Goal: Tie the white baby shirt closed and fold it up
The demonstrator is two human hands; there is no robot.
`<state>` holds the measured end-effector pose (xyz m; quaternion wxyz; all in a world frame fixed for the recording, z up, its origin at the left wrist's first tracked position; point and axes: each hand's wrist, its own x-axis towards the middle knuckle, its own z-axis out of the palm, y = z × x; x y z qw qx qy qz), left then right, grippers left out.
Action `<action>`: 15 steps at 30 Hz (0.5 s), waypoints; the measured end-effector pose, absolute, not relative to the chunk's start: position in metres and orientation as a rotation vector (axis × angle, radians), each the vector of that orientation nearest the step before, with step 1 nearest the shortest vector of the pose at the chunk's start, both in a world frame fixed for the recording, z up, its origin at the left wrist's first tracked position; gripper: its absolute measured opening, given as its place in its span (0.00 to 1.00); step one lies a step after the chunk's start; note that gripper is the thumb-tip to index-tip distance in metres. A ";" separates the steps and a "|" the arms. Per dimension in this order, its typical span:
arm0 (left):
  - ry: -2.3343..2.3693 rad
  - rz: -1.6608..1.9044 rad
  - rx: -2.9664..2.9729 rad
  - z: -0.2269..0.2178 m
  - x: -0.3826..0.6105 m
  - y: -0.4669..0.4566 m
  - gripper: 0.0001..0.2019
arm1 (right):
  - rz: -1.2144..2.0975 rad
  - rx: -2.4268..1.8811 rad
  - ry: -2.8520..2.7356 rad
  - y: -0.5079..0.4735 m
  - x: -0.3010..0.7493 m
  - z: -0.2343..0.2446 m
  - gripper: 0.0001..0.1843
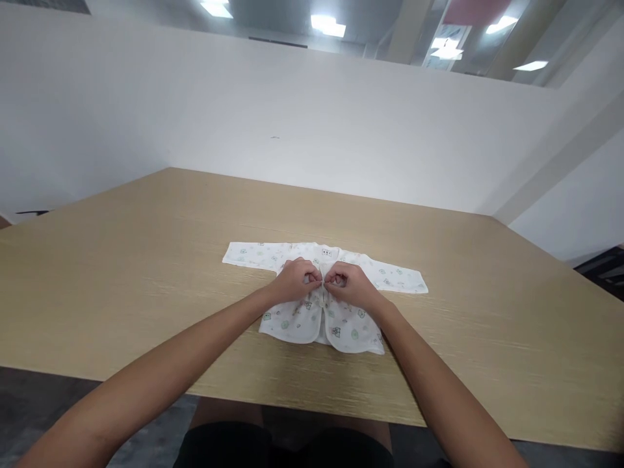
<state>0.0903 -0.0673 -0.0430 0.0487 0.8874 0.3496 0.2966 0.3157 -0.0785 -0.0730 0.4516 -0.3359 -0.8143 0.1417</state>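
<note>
A small white baby shirt [297,322] with a faint green print lies flat on the wooden table [146,273], sleeves spread to both sides, front opening facing up. My left hand [294,279] and my right hand [350,284] rest on the middle of the shirt, knuckles up. Each hand pinches one edge of the front opening, and the fingertips of the two meet at the centre line. Whether a button or a snap is between the fingers is too small to make out.
The light wooden table reaches back to a white wall [292,117]. Its near edge runs just in front of my lap [287,442]. A dark floor shows at the lower left, and something dark stands at the far right.
</note>
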 end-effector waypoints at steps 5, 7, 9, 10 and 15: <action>0.975 0.951 2.688 -0.046 0.089 -0.066 0.07 | 0.371 -0.797 -1.995 -0.078 0.315 -0.073 0.02; 0.954 0.940 2.715 -0.046 0.090 -0.067 0.07 | 0.362 -0.789 -1.994 -0.080 0.313 -0.072 0.02; 0.944 0.943 2.728 -0.046 0.090 -0.068 0.07 | 0.350 -0.794 -1.996 -0.080 0.313 -0.071 0.02; 0.942 0.954 2.728 -0.046 0.091 -0.068 0.07 | 0.349 -0.801 -1.996 -0.080 0.312 -0.071 0.02; 0.974 0.980 2.681 -0.044 0.091 -0.068 0.04 | 0.393 -0.841 -2.010 -0.079 0.315 -0.073 0.01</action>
